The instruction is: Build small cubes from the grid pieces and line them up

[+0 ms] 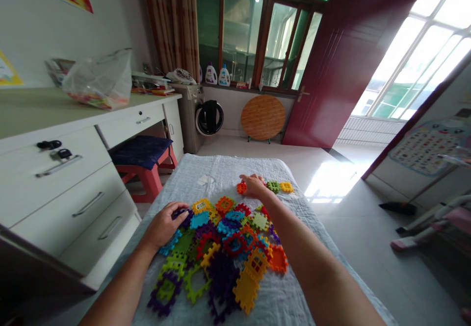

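Note:
A heap of colourful plastic interlocking blocks point(221, 238), flat squares with notched edges, lies on the cloth-covered table. My left hand point(165, 225) rests at the heap's left edge, its thumb and fingers apart over a purple block point(184, 215). Beyond the heap, my right hand point(253, 186) reaches over a short row, its index finger stretched to the left. An orange block point(242, 188) lies flat under and beside those fingers. To the right in the row are a green block point(273, 186) and a yellow block point(286, 187). My right hand partly hides a red one.
A pale blue cloth point(235, 162) covers the table. On the left, a white desk point(143, 103) carries a plastic bag point(99, 81); a red stool point(147, 179) with a dark cushion stands beside it. A washing machine point(191, 115) and a round wooden board point(263, 116) are farther back.

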